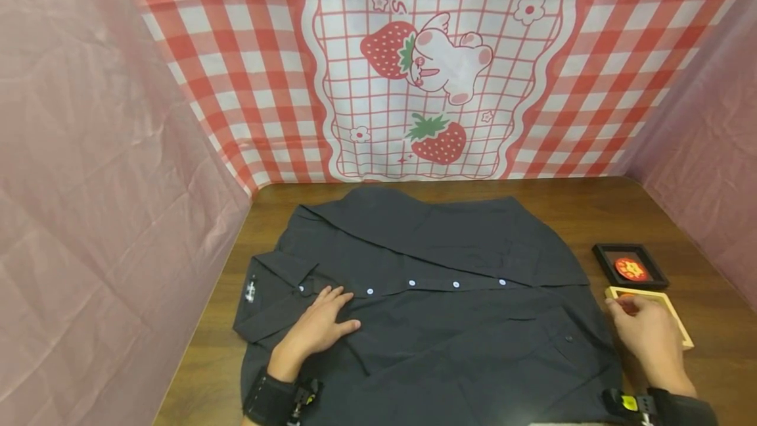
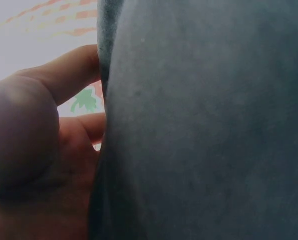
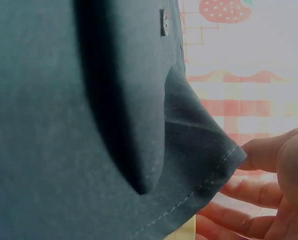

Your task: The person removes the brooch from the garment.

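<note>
A dark button-up shirt (image 1: 461, 340) lies spread on the table, its collar (image 1: 278, 294) at the left and its row of white buttons running to the right. Just right of the collar my left hand (image 1: 316, 331) rests on the cloth with straight, spread fingers. In the left wrist view, dark cloth (image 2: 198, 120) covers its fingertips. My right hand (image 1: 647, 331) is over the left side of a small yellow frame (image 1: 683, 331), beside the shirt's hem. In the right wrist view the hem (image 3: 198, 187) hides its fingertips; I cannot tell whether they grip the frame.
Behind the yellow frame lies a black frame (image 1: 603, 258) with a round red and yellow piece (image 1: 631, 269) in it. A checked strawberry-print cloth (image 1: 260, 84) hangs behind the wooden table (image 1: 568, 196), and pink drapes (image 1: 118, 183) flank both sides.
</note>
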A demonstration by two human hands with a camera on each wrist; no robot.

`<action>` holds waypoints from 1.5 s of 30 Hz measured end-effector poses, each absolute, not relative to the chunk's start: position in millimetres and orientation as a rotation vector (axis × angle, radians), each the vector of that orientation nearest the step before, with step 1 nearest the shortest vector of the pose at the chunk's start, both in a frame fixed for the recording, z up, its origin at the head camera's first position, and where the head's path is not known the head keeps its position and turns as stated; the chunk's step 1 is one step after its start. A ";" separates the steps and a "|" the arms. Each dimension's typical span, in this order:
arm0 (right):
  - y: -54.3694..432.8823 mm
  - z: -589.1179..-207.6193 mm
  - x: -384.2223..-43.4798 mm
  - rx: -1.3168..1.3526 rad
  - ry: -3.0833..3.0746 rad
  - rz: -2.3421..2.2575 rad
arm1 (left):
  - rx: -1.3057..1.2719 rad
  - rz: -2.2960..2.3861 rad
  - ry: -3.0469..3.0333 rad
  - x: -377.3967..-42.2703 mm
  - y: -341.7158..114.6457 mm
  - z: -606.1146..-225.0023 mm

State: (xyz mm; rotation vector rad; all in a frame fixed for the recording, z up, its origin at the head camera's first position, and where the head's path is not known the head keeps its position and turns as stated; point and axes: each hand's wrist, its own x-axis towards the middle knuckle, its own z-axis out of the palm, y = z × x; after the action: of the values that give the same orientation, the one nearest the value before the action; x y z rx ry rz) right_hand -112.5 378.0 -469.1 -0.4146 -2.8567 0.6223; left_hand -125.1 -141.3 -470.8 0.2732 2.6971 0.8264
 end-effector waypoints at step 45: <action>340.6 -464.9 -116.3 -0.300 -2.797 0.748 | 0.253 0.864 2.686 -124.7 -140.8 -470.7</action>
State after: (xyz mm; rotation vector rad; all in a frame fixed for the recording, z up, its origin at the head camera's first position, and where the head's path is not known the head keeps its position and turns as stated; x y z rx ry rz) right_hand -116.3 340.6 -464.9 -0.3000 -2.7965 0.7480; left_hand -124.7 -140.8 -470.7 0.2530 2.6859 0.8641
